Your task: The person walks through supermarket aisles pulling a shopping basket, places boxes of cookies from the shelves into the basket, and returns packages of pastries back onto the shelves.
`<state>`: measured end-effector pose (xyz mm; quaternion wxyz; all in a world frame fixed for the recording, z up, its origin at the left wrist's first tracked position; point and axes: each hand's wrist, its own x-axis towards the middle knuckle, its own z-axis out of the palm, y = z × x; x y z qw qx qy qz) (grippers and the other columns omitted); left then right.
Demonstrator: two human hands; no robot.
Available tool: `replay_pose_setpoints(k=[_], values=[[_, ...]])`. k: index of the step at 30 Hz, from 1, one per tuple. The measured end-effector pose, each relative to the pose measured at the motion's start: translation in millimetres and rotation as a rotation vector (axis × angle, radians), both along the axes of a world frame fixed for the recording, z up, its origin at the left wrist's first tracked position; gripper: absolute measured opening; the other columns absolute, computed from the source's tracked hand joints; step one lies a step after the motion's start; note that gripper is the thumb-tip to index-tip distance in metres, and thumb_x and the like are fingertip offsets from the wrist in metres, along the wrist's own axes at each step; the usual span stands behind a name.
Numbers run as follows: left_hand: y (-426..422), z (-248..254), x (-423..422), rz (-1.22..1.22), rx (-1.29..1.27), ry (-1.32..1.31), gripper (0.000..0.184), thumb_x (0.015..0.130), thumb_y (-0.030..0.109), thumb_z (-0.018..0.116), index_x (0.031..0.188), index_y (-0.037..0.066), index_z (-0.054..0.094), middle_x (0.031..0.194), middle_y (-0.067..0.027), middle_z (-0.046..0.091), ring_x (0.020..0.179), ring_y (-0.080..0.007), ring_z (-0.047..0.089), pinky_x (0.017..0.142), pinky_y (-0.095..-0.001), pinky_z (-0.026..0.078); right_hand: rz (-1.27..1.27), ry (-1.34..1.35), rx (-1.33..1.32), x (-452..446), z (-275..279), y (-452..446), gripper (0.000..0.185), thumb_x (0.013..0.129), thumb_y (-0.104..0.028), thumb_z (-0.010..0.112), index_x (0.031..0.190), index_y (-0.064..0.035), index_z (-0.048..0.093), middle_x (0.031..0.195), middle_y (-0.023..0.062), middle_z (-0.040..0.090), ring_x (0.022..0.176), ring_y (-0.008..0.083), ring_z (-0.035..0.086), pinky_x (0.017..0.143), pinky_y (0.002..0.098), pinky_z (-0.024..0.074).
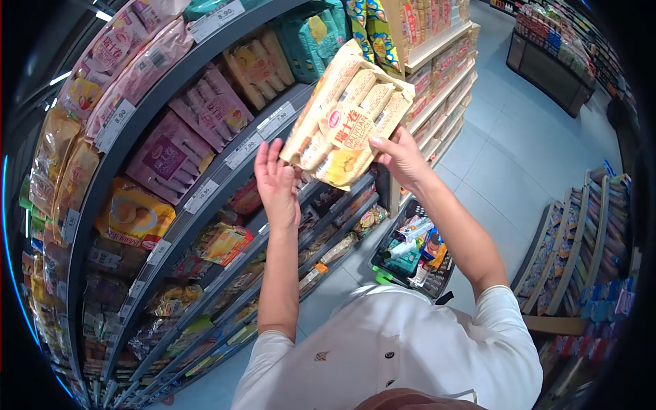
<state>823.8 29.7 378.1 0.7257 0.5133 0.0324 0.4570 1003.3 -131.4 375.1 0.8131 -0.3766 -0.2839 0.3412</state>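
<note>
A cream-coloured pack of Swiss rolls (345, 119), with red Chinese lettering and a yellow fruit picture, is held up tilted in front of the shelves. My right hand (402, 158) grips its lower right edge, thumb on the front and the other fingers mostly hidden behind. At the pack's lower left corner is my left hand (278, 184), its fingers apart and pointing upward beside the edge. Whether the left hand bears any weight cannot be seen. Beyond the pack, a similar cream pack (258, 66) sits on the shelf near a teal pack (313, 42).
Shelves with price tags (275, 120) run along the left, holding pink packs (208, 107) and a yellow bag (134, 213). A dark basket (437, 281) with several goods stands on the tiled floor (502, 154). Wooden shelves (441, 89) stand ahead, and another rack (581, 239) to the right.
</note>
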Motion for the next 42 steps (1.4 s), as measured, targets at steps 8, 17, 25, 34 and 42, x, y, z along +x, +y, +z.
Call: replay_pose_setpoints(k=[8, 17, 25, 34, 42], values=[[-40.7, -23.4, 25.8, -0.074, -0.259, -0.013, 0.058, 0.094, 0.014, 0.066, 0.144, 0.008, 0.037, 0.139, -0.0098, 0.05, 0.123, -0.0223, 0.055, 0.1, -0.0389, 0.05, -0.105, 0.201, 0.147, -72.8, -15.7, 19.7, 0.062, 0.088, -0.019, 0.074, 0.14, -0.0075, 0.042, 0.13, 0.0067, 0.058, 0.116, 0.0207, 0.059, 0.096, 0.0392, 0.0513], [27.8, -1.9, -1.5, -0.093, -0.297, 0.075, 0.048, 0.096, 0.025, 0.065, 0.134, 0.004, 0.047, 0.127, -0.0123, 0.061, 0.108, -0.0225, 0.065, 0.084, -0.0347, 0.06, 0.056, 0.113, 0.193, -35.7, -16.0, -27.3, 0.073, 0.092, -0.029, 0.071, 0.147, -0.0025, 0.031, 0.134, 0.0089, 0.057, 0.109, 0.0154, 0.063, 0.08, 0.0317, 0.0573], [19.0, -13.1, 12.5, -0.179, -0.498, 0.031, 0.045, 0.097, 0.037, 0.062, 0.131, 0.011, 0.054, 0.122, -0.0048, 0.066, 0.099, -0.0178, 0.069, 0.066, -0.0258, 0.062, -0.085, -0.034, 0.14, -60.7, -0.8, -7.5, 0.056, 0.092, -0.02, 0.07, 0.139, -0.0019, 0.045, 0.118, 0.005, 0.062, 0.099, 0.0111, 0.064, 0.069, 0.0245, 0.0561], [22.0, -5.6, 1.0, -0.025, -0.416, -0.008, 0.05, 0.094, 0.033, 0.066, 0.133, 0.005, 0.051, 0.127, -0.0082, 0.062, 0.11, -0.0192, 0.064, 0.086, -0.0315, 0.058, -0.768, -0.823, -0.055, -44.2, 13.8, -31.7, 0.067, 0.091, -0.022, 0.069, 0.146, 0.0024, 0.038, 0.15, 0.0228, 0.04, 0.135, 0.0334, 0.046, 0.103, 0.0394, 0.0454], [-9.2, -4.2, 4.4, 0.016, -0.139, -0.033, 0.054, 0.097, 0.023, 0.062, 0.143, 0.002, 0.041, 0.134, -0.0145, 0.056, 0.12, -0.0264, 0.058, 0.102, -0.0417, 0.049, -0.864, -1.108, -0.124, -46.1, 26.1, -15.0, 0.085, 0.093, -0.036, 0.061, 0.151, 0.0085, 0.019, 0.158, 0.0295, 0.018, 0.147, 0.0421, 0.021, 0.12, 0.0443, 0.0202]])
